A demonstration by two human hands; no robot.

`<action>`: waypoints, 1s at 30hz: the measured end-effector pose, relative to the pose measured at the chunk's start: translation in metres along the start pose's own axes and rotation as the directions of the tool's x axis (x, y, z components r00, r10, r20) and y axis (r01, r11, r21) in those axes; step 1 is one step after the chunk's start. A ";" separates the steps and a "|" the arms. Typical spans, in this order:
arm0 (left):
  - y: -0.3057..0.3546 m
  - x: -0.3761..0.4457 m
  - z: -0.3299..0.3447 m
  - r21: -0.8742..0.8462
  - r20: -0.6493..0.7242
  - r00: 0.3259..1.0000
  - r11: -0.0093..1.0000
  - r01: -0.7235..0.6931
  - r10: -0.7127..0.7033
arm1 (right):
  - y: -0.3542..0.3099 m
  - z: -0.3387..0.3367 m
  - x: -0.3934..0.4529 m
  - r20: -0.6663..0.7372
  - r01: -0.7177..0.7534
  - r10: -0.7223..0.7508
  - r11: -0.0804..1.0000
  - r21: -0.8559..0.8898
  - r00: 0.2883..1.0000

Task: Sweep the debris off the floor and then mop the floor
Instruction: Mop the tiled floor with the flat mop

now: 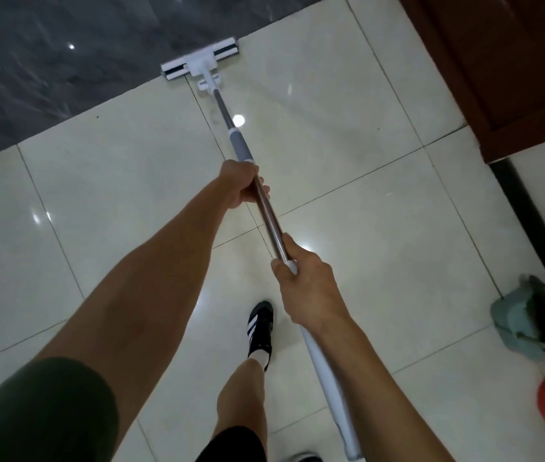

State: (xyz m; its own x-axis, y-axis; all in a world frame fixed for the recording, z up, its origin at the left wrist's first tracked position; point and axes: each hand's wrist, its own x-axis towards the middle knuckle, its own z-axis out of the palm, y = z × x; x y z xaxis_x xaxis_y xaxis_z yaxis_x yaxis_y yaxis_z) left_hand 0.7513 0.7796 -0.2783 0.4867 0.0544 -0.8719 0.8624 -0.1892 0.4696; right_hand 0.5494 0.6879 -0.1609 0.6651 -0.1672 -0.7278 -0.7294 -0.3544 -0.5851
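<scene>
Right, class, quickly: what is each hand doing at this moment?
Left hand: closed around the mop handle, further down the pole.
Right hand: closed around the same handle, nearer its top end.

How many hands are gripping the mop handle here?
2. The left hand grips the mop handle farther down toward the head; the right hand grips nearer the body.

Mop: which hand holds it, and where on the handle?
Both hands hold the mop. The left hand grips the metal pole just below the grey collar; the right hand grips lower down, where the metal meets the white end section.
</scene>
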 end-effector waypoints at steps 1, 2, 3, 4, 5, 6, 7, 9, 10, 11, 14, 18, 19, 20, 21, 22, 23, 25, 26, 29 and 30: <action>-0.004 -0.003 0.002 0.005 0.000 1.000 1.000 0.001 -0.001 | 0.004 0.000 -0.003 -0.001 0.003 -0.003 1.000 0.005 1.000; -0.007 -0.007 0.003 0.015 0.003 1.000 1.000 -0.003 0.003 | 0.006 0.000 -0.006 -0.003 0.004 -0.004 1.000 0.015 1.000; -0.010 -0.012 0.003 0.023 0.008 1.000 1.000 -0.010 0.009 | 0.009 0.001 -0.009 -0.003 -0.002 0.002 0.999 0.032 1.000; -0.013 -0.016 0.004 0.027 0.016 1.000 0.999 -0.016 0.015 | 0.012 0.001 -0.014 -0.003 -0.006 0.007 0.999 0.050 1.000; -0.018 -0.021 0.005 0.032 0.024 1.000 0.999 -0.019 0.018 | 0.018 0.002 -0.020 -0.002 -0.004 0.004 0.998 0.061 1.000; -0.026 -0.026 0.007 0.040 0.031 0.999 0.999 -0.018 0.017 | 0.025 0.003 -0.028 -0.002 -0.001 0.002 0.998 0.067 1.000; -0.037 -0.032 0.010 0.048 0.040 0.999 0.999 -0.015 0.013 | 0.035 0.004 -0.038 -0.005 -0.003 0.003 0.997 0.074 1.000; -0.065 -0.048 0.022 0.063 0.062 0.998 0.998 -0.008 0.004 | 0.063 0.006 -0.062 -0.024 -0.009 0.011 0.996 0.086 1.000; -0.083 -0.058 0.031 0.069 0.076 0.997 0.998 -0.005 -0.001 | 0.081 0.007 -0.077 -0.032 -0.009 0.012 0.996 0.087 0.999; -0.102 -0.068 0.041 0.074 0.089 0.996 0.997 -0.004 -0.003 | 0.102 0.008 -0.092 -0.037 -0.006 0.009 0.996 0.085 0.999; -0.167 -0.108 0.074 0.089 0.113 0.994 0.996 -0.006 -0.004 | 0.166 0.008 -0.145 -0.050 0.002 0.003 0.995 0.096 0.999; -0.271 -0.174 0.125 0.113 0.152 0.988 0.994 0.003 -0.020 | 0.261 0.003 -0.239 -0.081 -0.013 0.025 0.991 0.135 0.996; -0.299 -0.192 0.139 0.115 0.159 0.987 0.993 0.016 -0.034 | 0.288 0.003 -0.263 -0.094 -0.025 0.037 0.991 0.132 0.995; -0.325 -0.210 0.153 0.120 0.168 0.985 0.993 0.025 -0.046 | 0.313 0.003 -0.284 -0.102 -0.036 0.050 0.991 0.132 0.993; -0.348 -0.225 0.166 0.127 0.172 0.984 0.991 0.029 -0.051 | 0.337 0.003 -0.301 -0.110 -0.044 0.058 0.990 0.132 0.992; -0.369 -0.237 0.178 0.136 0.166 0.985 0.990 0.025 -0.048 | 0.357 0.002 -0.316 -0.119 -0.046 0.063 0.989 0.141 0.991; -0.385 -0.246 0.187 0.144 0.154 0.987 0.989 0.017 -0.039 | 0.373 0.001 -0.327 -0.124 -0.051 0.072 0.986 0.159 0.990; -0.407 -0.259 0.199 0.156 0.149 0.988 0.988 0.005 -0.029 | 0.395 -0.001 -0.345 -0.132 -0.056 0.082 0.980 0.192 0.988; -0.413 -0.263 0.203 0.156 0.153 0.988 0.988 0.003 -0.028 | 0.402 -0.002 -0.352 -0.137 -0.049 0.078 0.979 0.200 0.988; -0.425 -0.272 0.208 0.137 0.152 0.988 0.991 0.009 -0.030 | 0.409 -0.004 -0.363 -0.140 -0.026 0.058 0.975 0.219 0.988; -0.426 -0.273 0.208 0.135 0.148 0.988 0.991 0.011 -0.031 | 0.408 -0.004 -0.363 -0.137 -0.026 0.057 0.975 0.221 0.989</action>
State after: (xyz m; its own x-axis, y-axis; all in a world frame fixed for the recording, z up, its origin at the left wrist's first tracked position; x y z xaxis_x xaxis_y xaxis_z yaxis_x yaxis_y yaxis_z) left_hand 0.2218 0.6415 -0.2697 0.4333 -0.0856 -0.8972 0.8412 -0.3187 0.4367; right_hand 0.0104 0.6003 -0.1340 0.6379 -0.3117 -0.7042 -0.7636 -0.1380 -0.6307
